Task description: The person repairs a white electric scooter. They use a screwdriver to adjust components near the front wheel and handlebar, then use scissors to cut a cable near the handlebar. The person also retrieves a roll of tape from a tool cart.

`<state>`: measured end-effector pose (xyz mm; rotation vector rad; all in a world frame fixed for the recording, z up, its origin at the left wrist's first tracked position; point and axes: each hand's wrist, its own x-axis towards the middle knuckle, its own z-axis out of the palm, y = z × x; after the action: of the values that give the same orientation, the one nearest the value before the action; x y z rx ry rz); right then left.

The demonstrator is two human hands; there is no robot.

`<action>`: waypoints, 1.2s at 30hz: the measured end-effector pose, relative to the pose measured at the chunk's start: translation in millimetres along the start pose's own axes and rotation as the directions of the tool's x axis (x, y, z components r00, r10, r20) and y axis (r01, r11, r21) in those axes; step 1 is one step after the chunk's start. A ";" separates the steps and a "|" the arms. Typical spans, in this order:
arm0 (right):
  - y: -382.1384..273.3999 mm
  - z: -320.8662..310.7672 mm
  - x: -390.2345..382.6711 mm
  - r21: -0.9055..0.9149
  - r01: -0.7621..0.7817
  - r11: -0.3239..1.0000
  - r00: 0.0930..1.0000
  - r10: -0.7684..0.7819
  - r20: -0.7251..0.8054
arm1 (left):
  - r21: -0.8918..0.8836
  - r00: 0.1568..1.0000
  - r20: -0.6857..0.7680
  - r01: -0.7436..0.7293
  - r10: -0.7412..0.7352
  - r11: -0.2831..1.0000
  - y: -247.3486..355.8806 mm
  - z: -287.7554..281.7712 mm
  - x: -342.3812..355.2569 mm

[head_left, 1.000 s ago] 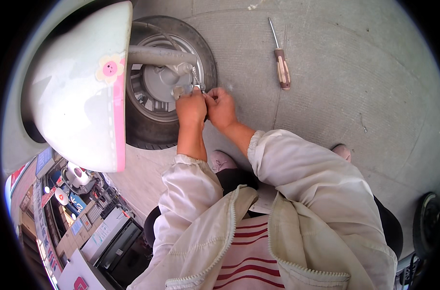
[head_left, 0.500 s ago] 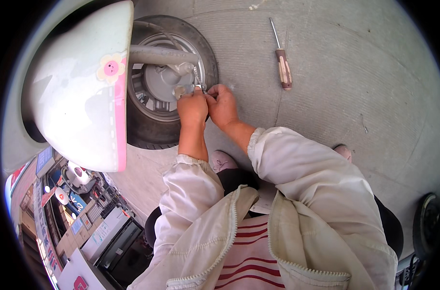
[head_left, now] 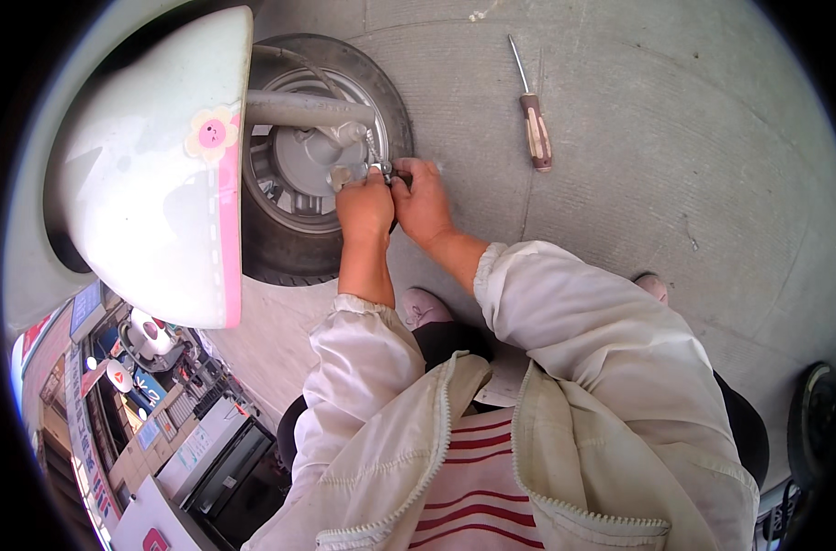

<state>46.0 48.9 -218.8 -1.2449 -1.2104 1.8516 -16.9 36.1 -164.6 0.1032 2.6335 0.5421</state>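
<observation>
A wheel with a black tyre (head_left: 294,253) and silver hub (head_left: 306,158) stands under the white front fender (head_left: 152,174) of a vehicle. My left hand (head_left: 365,209) is closed at the wheel's right side, its thumb on a small silver metal fitting (head_left: 378,169). A thin spring (head_left: 372,143) runs up from that fitting toward the grey fork arm (head_left: 308,108). Beside it, touching the same spot, my right hand (head_left: 423,204) has thumb and forefinger pinched together. What lies between those fingertips is too small and hidden to name.
A screwdriver (head_left: 536,133) with a brown and pink handle lies on the grey paved ground (head_left: 611,184) to the right. My pink shoe (head_left: 424,308) is just below my hands. Shop goods and a grey-black box-shaped appliance (head_left: 225,464) stand at lower left; a dark wheel (head_left: 808,427) shows at the right edge.
My right forefinger has lifted slightly and straightened near the fitting, leaving a bit more of the metal visible. My left hand stays in place; the view has shifted very slightly.
</observation>
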 end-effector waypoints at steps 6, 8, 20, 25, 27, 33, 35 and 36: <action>-26.3 -6.7 70.8 -0.257 -0.087 0.962 0.790 0.224 0.571 | 0.107 0.999 -0.034 -0.033 0.037 0.994 -4.1 -0.7 -0.4; -31.1 -0.2 94.0 -0.475 0.292 0.830 0.696 0.156 0.701 | 0.085 1.000 -0.021 -0.020 0.022 0.996 -0.2 -0.3 -4.6; -45.4 4.4 107.6 -0.524 0.168 0.835 0.779 0.213 0.590 | 0.672 0.921 -0.001 -0.288 0.389 0.682 50.4 -33.9 -64.8; -47.4 5.9 110.4 -0.525 0.158 0.836 0.764 0.234 0.601 | 0.900 0.619 0.156 -0.410 0.770 0.146 56.5 -58.8 -37.9; -50.0 7.2 108.9 -0.531 0.170 0.830 0.752 0.239 0.614 | 0.907 0.666 0.181 -0.397 0.724 0.138 52.5 -55.8 -27.8; -49.7 2.3 106.5 -0.503 0.118 0.856 0.761 0.247 0.599 | 0.864 0.618 0.147 -0.461 0.772 0.204 50.4 -48.9 -20.9; -49.3 2.7 105.6 -0.493 0.118 0.862 0.771 0.233 0.592 | 0.865 0.613 0.151 -0.462 0.775 0.197 48.8 -48.8 -21.2; -49.3 2.6 106.2 -0.497 0.141 0.856 0.771 0.220 0.598 | 0.870 0.619 0.151 -0.453 0.771 0.193 50.2 -48.2 -20.6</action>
<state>2.1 157.4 -214.0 -0.8839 -2.1949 2.1455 -20.5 61.7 -96.8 1.6350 2.7825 -0.7365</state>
